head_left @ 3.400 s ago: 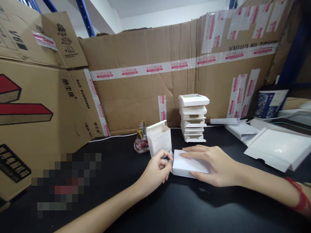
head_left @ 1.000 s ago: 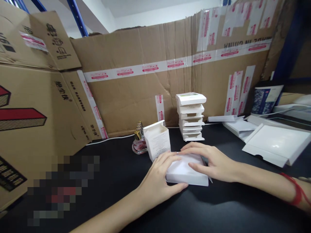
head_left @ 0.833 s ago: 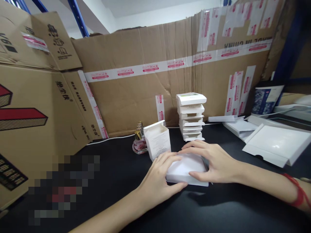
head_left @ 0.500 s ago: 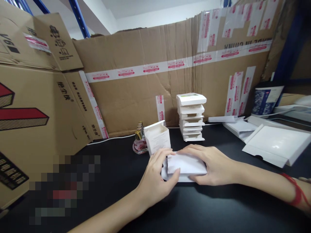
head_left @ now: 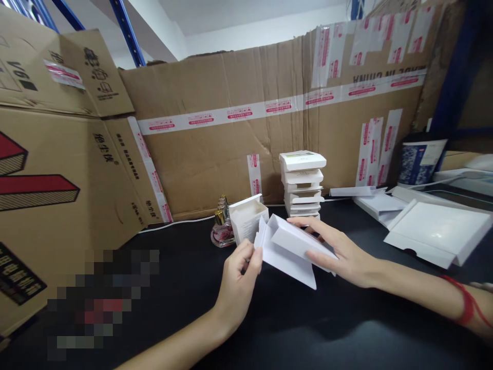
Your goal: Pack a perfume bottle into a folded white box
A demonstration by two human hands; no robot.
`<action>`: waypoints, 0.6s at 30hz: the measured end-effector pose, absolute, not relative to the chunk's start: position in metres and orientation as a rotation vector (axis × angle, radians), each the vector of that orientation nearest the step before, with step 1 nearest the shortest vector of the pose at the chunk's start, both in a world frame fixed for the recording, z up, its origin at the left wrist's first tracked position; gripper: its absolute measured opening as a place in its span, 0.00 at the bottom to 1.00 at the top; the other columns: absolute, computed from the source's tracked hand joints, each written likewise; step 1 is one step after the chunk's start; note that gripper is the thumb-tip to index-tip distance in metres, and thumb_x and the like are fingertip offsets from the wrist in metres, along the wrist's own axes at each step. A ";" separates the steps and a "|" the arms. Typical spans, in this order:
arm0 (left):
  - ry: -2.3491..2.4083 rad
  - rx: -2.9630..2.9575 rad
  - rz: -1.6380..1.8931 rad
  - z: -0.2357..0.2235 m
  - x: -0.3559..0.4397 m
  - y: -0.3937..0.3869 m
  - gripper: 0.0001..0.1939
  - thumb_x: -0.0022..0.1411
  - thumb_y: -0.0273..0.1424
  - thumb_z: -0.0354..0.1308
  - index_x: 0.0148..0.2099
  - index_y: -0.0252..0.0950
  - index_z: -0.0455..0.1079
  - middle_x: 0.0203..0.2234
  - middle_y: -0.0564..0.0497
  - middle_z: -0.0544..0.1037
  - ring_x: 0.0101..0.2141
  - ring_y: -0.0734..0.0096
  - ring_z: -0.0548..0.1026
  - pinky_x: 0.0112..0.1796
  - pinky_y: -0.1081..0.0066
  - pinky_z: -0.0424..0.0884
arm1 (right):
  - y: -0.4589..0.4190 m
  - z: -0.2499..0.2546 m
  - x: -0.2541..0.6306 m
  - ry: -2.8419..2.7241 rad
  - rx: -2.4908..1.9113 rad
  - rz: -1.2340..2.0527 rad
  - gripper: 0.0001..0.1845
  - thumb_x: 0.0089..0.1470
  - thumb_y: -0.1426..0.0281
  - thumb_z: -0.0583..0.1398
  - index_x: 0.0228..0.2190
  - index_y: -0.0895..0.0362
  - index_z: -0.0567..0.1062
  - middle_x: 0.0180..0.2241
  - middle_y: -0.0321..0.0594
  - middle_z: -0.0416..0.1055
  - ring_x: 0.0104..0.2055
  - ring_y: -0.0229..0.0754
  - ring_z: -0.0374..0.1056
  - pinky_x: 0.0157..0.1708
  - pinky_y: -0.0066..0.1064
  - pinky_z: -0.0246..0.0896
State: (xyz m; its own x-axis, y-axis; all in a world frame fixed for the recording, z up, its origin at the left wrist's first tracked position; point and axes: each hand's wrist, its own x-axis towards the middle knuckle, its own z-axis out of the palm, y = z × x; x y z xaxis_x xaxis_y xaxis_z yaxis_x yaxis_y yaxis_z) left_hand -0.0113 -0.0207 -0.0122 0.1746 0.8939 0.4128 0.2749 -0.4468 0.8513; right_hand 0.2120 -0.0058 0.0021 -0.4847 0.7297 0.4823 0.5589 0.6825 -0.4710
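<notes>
A partly folded white paper box [head_left: 288, 254] is held between my two hands above the black table. My left hand [head_left: 241, 277] pinches the box's left edge flap between thumb and fingers. From the right, my right hand [head_left: 339, 252] grips its raised upper panel, thumb on the near side and fingers behind. The lower panel slants down toward me, apart from the raised one. Just behind my left hand stands an open white box [head_left: 248, 218] with small print. Small gold-capped bottles [head_left: 221, 210] stand on a pink patterned base [head_left: 220, 236] beside it.
Farther back rises a stack of small white boxes [head_left: 303, 180]. Flattened white boxes [head_left: 439, 226] lie at the right, with a blue patterned cup [head_left: 419, 159] behind. Cardboard [head_left: 215, 169] walls the back, and a large carton [head_left: 50, 169] stands at the left. A cable [head_left: 185, 223] runs along the back.
The white box has been lifted and tilted, and its panels have spread apart. My left hand has gone from cupping its side to pinching its edge flap; the right hand keeps its grip.
</notes>
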 end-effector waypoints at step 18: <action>0.893 2.004 1.029 -0.020 -0.013 -0.019 0.18 0.58 0.41 0.49 0.49 0.38 0.62 0.33 0.52 0.68 0.27 0.85 0.64 0.25 0.82 0.61 | -0.020 0.004 0.205 -2.420 -0.784 0.634 0.33 0.57 0.64 0.51 0.59 0.48 0.41 0.55 0.39 0.48 0.54 0.37 0.51 0.53 0.30 0.48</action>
